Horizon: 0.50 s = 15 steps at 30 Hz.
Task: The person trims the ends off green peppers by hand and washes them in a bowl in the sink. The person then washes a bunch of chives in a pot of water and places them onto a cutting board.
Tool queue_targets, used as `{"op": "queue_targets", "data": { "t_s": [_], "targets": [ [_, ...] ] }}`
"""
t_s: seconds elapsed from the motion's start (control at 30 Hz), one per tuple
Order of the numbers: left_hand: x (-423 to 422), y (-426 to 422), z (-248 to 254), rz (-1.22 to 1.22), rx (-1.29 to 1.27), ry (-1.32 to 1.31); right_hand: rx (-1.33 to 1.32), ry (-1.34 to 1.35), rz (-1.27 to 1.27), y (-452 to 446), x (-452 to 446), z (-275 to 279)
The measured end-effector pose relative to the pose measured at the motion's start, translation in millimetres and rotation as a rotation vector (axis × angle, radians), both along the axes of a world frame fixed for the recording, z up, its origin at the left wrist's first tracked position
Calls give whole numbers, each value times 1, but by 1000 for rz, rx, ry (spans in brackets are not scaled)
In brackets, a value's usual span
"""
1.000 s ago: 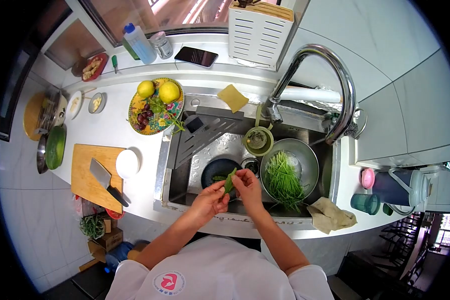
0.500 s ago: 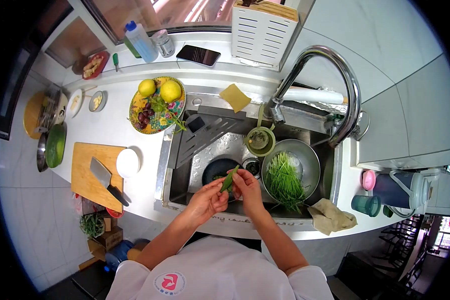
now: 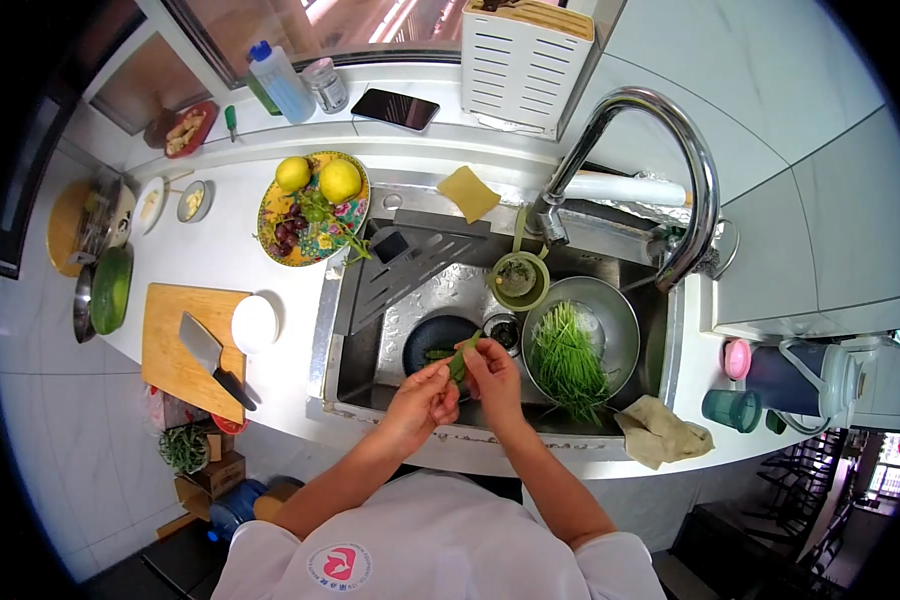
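Over the front of the sink, both my hands are closed on one slim, pointed green pepper (image 3: 459, 364). My left hand (image 3: 422, 404) pinches its lower end. My right hand (image 3: 495, 382) grips the upper end between thumb and fingers. Just beyond them a dark round bowl (image 3: 435, 333) sits in the sink, with similar green pieces at its near edge, partly hidden by my fingers. To the right of my right hand stands a steel basin (image 3: 625, 345) holding a bunch of thin green stalks (image 3: 568, 360).
A green strainer cup (image 3: 519, 281) and the sink drain (image 3: 502, 330) lie behind my hands. The faucet (image 3: 705, 170) arches over the right side. Left of the sink are a cutting board (image 3: 165, 345) with a cleaver (image 3: 202, 343), a white bowl (image 3: 255, 324) and a fruit plate (image 3: 270, 232).
Both hands have shifted slightly, and the pepper is turned a little between the fingers. More of the green pieces in the dark bowl now shows. Everything else stays in place.
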<state>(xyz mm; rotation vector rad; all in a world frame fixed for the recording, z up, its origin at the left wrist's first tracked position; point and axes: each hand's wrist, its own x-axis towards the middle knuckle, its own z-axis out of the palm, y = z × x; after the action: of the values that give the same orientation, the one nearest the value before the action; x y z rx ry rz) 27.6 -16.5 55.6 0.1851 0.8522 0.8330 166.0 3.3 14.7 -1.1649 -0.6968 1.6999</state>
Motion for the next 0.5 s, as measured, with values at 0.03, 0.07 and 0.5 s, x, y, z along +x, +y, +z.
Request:
{"op": "queue_targets", "data": {
  "t_s": [0.03, 0.07, 0.5],
  "targets": [
    [0, 0, 1, 11, 3, -5, -36, 25, 13, 2, 0, 2],
    [0, 0, -1, 10, 3, -5, -36, 25, 12, 1, 1, 3],
    [0, 2, 5, 72, -51, -85, 0, 33, -3, 2, -1, -1]
  ]
}}
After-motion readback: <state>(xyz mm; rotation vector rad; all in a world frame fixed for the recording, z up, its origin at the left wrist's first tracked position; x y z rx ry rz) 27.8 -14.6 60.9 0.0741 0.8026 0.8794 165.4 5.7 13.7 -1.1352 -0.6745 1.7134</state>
